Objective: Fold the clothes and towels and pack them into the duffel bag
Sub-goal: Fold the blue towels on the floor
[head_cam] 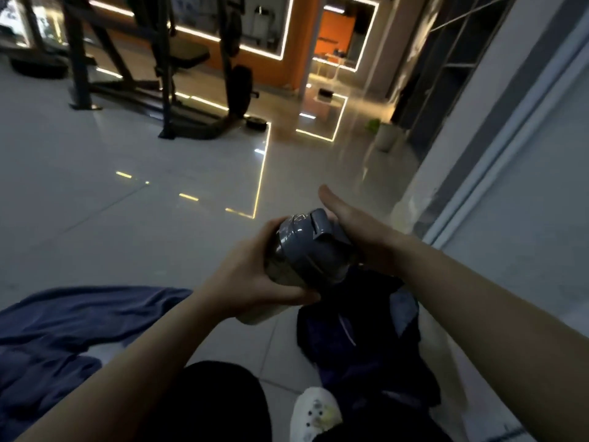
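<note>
Left of both hands and nearer the person: rumpled blue towel (63,327) spread flat on the pale glossy tiled floor (95,193), unfolded. Far beyond the left hand: black steel gym rack with padded bench (153,62), orange wall with lit LED strip frames (288,43) behind it. Left hand (255,282) grips the body of a grey-lidded cylindrical shaker bottle (306,250), fingers and thumb curled round it, bottle tilted with lid pointing up and away. Bottle's pale lower end shows just under the left palm. Right hand (357,231) is against the lid side of the bottle, thumb straight and pointing forward; its fingers are hidden behind the bottle, so can't tell if it's gripping or just touching. Directly below both hands: dark navy clothing heap (366,346) on the floor, crumpled, not folded. Between the forearms, nearest the person: black trouser leg (216,406) and white perforated clog shoe (315,413). Beyond the right hand: small white pot with a green plant (384,135) on the floor. Right of the right arm: light grey wall panel with framed edge (526,218).
</note>
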Motion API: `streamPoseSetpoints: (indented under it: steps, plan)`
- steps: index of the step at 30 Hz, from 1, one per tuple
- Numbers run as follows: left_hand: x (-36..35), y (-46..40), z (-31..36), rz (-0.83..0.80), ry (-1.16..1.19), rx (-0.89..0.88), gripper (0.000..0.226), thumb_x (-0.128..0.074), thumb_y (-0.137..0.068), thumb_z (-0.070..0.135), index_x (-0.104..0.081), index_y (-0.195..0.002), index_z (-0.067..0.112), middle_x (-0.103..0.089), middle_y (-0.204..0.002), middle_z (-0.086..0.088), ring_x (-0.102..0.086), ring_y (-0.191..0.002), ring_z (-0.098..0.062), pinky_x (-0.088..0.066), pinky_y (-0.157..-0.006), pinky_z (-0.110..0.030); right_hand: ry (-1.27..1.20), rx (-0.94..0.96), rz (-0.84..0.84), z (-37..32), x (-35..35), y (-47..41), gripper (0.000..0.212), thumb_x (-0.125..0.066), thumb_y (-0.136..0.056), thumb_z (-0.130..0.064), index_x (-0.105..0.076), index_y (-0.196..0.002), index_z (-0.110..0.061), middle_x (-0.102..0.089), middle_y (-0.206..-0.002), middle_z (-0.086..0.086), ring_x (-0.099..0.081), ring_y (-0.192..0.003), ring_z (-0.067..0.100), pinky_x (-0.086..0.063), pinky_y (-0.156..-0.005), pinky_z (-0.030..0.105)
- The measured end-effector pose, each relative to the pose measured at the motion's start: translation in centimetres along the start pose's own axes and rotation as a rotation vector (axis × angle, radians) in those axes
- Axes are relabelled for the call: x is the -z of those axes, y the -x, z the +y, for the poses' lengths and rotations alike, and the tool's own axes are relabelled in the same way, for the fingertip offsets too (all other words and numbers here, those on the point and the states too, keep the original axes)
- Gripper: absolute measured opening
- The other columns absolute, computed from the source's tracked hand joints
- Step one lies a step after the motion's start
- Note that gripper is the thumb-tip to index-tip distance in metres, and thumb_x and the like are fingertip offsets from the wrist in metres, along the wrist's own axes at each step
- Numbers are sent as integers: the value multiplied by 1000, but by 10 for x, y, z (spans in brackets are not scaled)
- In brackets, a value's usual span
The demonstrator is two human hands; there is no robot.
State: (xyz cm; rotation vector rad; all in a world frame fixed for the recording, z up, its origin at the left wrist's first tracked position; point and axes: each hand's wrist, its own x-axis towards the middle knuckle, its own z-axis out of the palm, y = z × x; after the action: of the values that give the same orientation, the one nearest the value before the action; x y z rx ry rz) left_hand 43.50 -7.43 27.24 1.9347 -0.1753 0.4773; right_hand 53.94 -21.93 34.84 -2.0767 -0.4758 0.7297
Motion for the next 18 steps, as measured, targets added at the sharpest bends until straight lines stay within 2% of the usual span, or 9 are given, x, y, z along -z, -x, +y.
streamPoseSetpoints:
  steps: [2, 4, 5, 8, 9, 12, 15, 16, 18]
  plan:
    - [-17, -3, 25, -31, 17, -25, 90, -84, -49, 51, -47, -129, 35, -65, -111, 15, -63, -102, -5, -53, -86, -33, -77, -41, -10, 4, 22, 25, 85, -30, -83, -80, -72, -104, -9, -70, -109, 15, -63, -108, 33, -46, -95, 42]
    - [-33, 1, 42, -44, 90, -30, 86, -85, -50, 47, -50, -127, 33, -67, -110, 11, -65, -101, -8, -54, -85, -34, -44, -42, 33, 6, 36, 49, 86, -26, -87, -75, -69, -108, -3, -66, -113, 22, -60, -110, 41, -47, -86, 39]
    - [-41, 4, 49, -45, 132, -31, 83, -85, -50, 44, -52, -125, 34, -68, -109, 10, -66, -100, -9, -54, -85, -34, -18, -29, 63, 7, 38, 62, 79, -27, -89, -72, -68, -103, -6, -66, -110, 22, -61, -107, 42, -49, -82, 39]
    - [-65, 14, 62, -35, 235, -41, 77, -88, -47, 36, -58, -118, 34, -71, -105, 5, -68, -98, -14, -54, -82, -34, -10, -30, 152, 11, 45, 89, 47, -37, -92, -65, -63, -91, -27, -66, -116, 18, -63, -108, 36, -47, -99, 52]
    - [-73, 18, 66, -26, 268, -33, 75, -87, -46, 36, -59, -115, 34, -71, -103, 4, -68, -96, -15, -53, -80, -33, -2, -46, 163, 14, 47, 96, 48, -37, -91, -66, -64, -93, -26, -67, -115, 19, -65, -106, 35, -46, -100, 52]
    - [-90, 27, 72, -12, 316, -25, 70, -86, -42, 35, -61, -108, 39, -72, -97, 8, -69, -90, -12, -52, -74, -25, 32, -94, 187, 26, 50, 108, 65, -37, -91, -67, -68, -99, -10, -71, -103, 20, -68, -92, 33, -51, -89, 43]
    - [-101, 28, 75, -74, 330, -31, 72, -85, -42, 34, -59, -110, 33, -72, -98, 8, -69, -90, -11, -51, -74, -21, -19, -90, 242, 38, 52, 119, 50, -40, -95, -56, -65, -94, -13, -68, -96, 19, -61, -81, 28, -43, -70, 33]
    - [-104, 26, 76, -107, 333, -19, 74, -85, -42, 35, -58, -111, 31, -71, -99, 8, -68, -91, -10, -51, -74, -20, -30, -97, 251, 41, 55, 123, 51, -40, -95, -56, -66, -94, -13, -68, -95, 17, -63, -80, 28, -45, -68, 32]
    - [-113, 18, 76, -178, 343, 19, 76, -85, -42, 35, -57, -112, 30, -71, -102, 8, -67, -94, -9, -51, -77, -21, -49, -139, 278, 49, 62, 130, 59, -38, -92, -64, -70, -96, -15, -72, -95, 13, -69, -83, 27, -52, -74, 34]
